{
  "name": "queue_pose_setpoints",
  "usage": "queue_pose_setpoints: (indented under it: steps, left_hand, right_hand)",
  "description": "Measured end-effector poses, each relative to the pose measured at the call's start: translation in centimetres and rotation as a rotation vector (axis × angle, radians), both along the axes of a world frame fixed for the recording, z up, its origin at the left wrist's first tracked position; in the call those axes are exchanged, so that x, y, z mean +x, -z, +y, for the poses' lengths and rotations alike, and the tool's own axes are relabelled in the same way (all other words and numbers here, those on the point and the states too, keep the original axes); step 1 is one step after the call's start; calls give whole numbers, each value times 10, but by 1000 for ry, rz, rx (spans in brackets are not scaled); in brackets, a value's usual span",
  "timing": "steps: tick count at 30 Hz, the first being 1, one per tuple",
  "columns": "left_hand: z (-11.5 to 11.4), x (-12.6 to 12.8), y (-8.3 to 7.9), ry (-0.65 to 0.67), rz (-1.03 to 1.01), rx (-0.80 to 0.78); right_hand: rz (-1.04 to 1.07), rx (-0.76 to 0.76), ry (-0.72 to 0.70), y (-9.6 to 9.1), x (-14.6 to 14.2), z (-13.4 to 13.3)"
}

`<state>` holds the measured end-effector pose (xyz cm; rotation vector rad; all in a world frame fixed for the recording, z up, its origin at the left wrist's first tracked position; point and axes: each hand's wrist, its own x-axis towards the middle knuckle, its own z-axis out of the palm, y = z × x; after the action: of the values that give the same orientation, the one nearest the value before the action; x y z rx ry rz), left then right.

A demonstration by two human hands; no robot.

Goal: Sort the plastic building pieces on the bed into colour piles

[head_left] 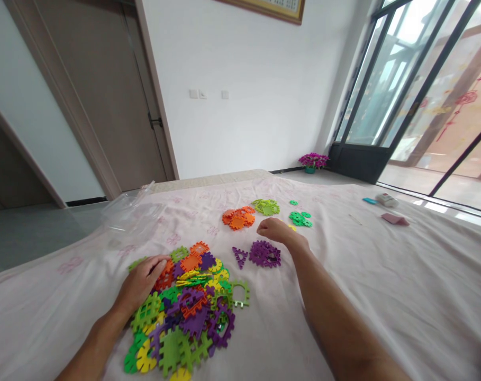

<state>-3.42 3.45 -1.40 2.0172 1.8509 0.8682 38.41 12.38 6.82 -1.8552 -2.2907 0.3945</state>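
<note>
A mixed heap of plastic interlocking building pieces (pixel 196 317), in purple, lime, green, yellow and orange, lies on the cloth before me. My left hand (pixel 143 280) rests on the heap's left edge, fingers stretched over the pieces and holding none that I can see. Farther out, my right hand (pixel 275 230) hovers with curled fingers; anything inside them is hidden. Just below it sit a stack of purple pieces (pixel 265 254) and a purple triangle piece (pixel 239 257). Beyond are groups of orange pieces (pixel 238 217), lime pieces (pixel 266 206) and green pieces (pixel 300 218).
A clear plastic bag (pixel 133 211) lies at the left edge of the pale cloth (pixel 343 275). To the far right are a pink cloth scrap (pixel 395 219), a white object (pixel 387 200) and a blue item (pixel 369 201). A yellow piece (pixel 292 227) shows partly behind my right wrist.
</note>
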Motion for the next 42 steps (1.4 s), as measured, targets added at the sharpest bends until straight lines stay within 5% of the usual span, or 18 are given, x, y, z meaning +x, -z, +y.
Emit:
queue_pose_setpoints:
  steps: [3, 11, 18, 24, 26, 33, 37, 42]
  left_hand:
    - [0, 0, 0, 2, 0, 8]
    - [0, 1, -2, -8, 18, 19]
    - [-1, 2, -3, -1, 16, 15]
    - [0, 2, -4, 9, 7, 6]
    - [0, 3, -5, 12, 9, 4]
    - [-1, 2, -3, -2, 2, 9]
    - [0, 1, -2, 8, -1, 14]
    - [1, 2, -3, 6, 6, 25]
  right_hand:
    - [8, -47, -154, 3, -28, -9]
    - [-76, 12, -260, 21, -71, -22]
    - [198, 22, -165, -1, -48, -15]
    - [86, 84, -2, -15, -18, -9]
    - [120, 118, -68, -10, -28, -11]
    - [216, 202, -617, 34, -102, -33]
    - [132, 243, -680, 48, -119, -45]
    - [90, 246, -708, 44, -121, -50]
